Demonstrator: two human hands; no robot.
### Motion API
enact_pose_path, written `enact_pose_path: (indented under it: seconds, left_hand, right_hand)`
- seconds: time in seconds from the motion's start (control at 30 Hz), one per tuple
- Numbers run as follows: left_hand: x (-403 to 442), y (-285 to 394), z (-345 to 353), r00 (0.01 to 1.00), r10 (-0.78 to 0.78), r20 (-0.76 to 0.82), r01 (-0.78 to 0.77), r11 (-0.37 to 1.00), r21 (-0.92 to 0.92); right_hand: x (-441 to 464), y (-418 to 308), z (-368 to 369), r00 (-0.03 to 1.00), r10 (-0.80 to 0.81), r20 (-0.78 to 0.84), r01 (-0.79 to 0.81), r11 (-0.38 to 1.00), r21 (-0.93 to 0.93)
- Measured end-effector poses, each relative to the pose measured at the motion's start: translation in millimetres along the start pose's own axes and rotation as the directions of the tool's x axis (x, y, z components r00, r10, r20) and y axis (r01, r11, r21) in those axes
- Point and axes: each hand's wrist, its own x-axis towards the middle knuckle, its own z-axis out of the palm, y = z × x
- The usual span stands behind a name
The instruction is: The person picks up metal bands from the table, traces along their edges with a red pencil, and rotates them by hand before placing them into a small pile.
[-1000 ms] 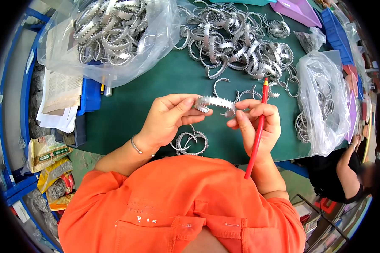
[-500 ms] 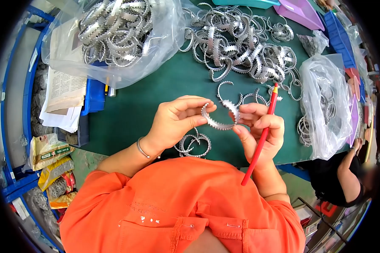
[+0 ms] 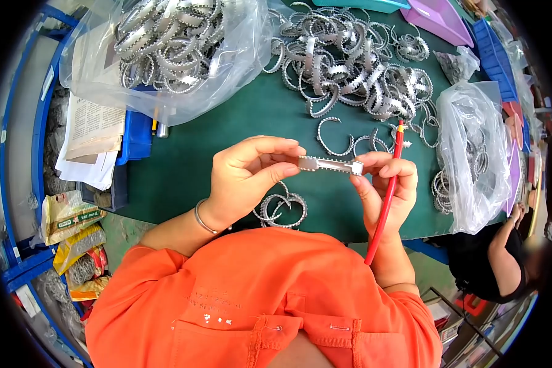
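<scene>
A silvery toothed metal ring (image 3: 330,164) is held up between my two hands, seen nearly edge-on. My left hand (image 3: 246,175) pinches its left end between thumb and fingers. On the other end, the thumb and fingertips of my right hand (image 3: 389,190) are closed. A red pencil (image 3: 386,205) is also tucked through the right fingers, its tip pointing away from me. Close to my left wrist, a few similar rings (image 3: 282,210) lie on the green tabletop (image 3: 190,165). Beyond my hands lies an open, C-shaped ring (image 3: 333,136).
At the back is a large pile of toothed rings (image 3: 349,58). A clear plastic bag (image 3: 239,67) full of rings stands back left, another bag (image 3: 472,153) at right. Papers (image 3: 95,135) and a blue bin (image 3: 139,138) sit left. Another person's arm (image 3: 506,257) shows at right.
The ring has been tipped from showing its open round face to nearly edge-on. My left hand has shifted slightly left, and the right hand and pencil slightly right.
</scene>
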Motion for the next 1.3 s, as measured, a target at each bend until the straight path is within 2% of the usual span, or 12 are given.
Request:
enact_pose_path:
  seconds: [0.43,0.63,0.7,0.8,0.87,0.93,1.0,1.07,1.1,1.13,1.17,1.3]
  left_hand:
    - [11,4,11,0.988,0.102,0.114,-0.107,0.993,0.04]
    - [10,10,14,0.956,-0.198,0.214,0.157,0.968,0.194]
    - [12,14,13,0.946,-0.236,0.221,0.193,0.961,0.2]
    - [16,21,16,0.896,-0.389,0.213,0.383,0.921,0.07]
    - [16,14,9,0.845,-0.452,0.284,0.481,0.876,-0.038]
    - [16,23,12,0.836,-0.462,0.298,0.452,0.886,0.105]
    - [17,28,3,0.896,-0.193,0.4,0.063,0.947,0.316]
    - [27,76,3,0.908,0.084,0.412,-0.347,0.701,0.623]
    - [36,82,-4,0.808,0.408,0.424,-0.585,0.481,0.653]
    - [46,96,-13,0.712,0.526,0.464,-0.636,0.204,0.744]
    - [53,111,-23,0.688,0.557,0.465,-0.558,-0.004,0.83]
    - [88,135,-79,0.736,0.624,0.262,-0.076,-0.309,0.948]
  right_hand:
    - [-5,3,14,0.915,0.404,0.014,-0.39,0.873,0.292]
    - [-11,3,21,0.885,0.44,0.152,-0.466,0.851,0.242]
    - [-16,11,20,0.895,0.422,0.145,-0.438,0.892,0.108]
    - [-8,8,25,0.984,0.04,0.174,0.01,0.961,-0.277]
    - [-10,6,26,0.971,0.071,0.229,-0.029,0.982,-0.185]
    - [-10,-2,24,0.968,0.088,0.236,-0.002,0.94,-0.342]
    - [-8,6,24,0.99,0.08,0.12,-0.063,0.988,-0.14]
    - [-3,6,17,0.997,0.064,0.035,-0.058,0.987,-0.15]
    - [1,4,14,0.997,0.08,-0.002,-0.08,0.991,-0.108]
    - [3,2,12,0.994,0.101,-0.041,-0.104,0.992,-0.069]
    - [5,3,8,0.997,0.072,-0.04,-0.075,0.994,-0.078]
    - [9,4,0,0.995,0.048,-0.082,-0.062,0.982,-0.178]
